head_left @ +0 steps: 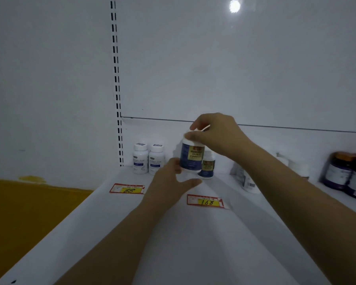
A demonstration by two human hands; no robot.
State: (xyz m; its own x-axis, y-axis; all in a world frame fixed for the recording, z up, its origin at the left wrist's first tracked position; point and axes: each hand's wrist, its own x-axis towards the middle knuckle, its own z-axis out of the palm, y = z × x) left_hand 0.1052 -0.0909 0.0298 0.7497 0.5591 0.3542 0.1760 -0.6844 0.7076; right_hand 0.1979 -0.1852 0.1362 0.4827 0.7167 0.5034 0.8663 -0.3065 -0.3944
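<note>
blue-label bottle (191, 157): right hand (216, 134) grips top, mostly hiding it; left hand (171, 179) holds base; label print blurred.

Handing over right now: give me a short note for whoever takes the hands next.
Hands: right hand grips the cap of the blue-labelled bottle from above; left hand holds its base.
Bottle upright, seemingly just off the shelf, in front of a smaller matching bottle and behind the 168 price tag.
Done: bottle in hand.
Left: probably stand it beside its match, then let go.
</note>
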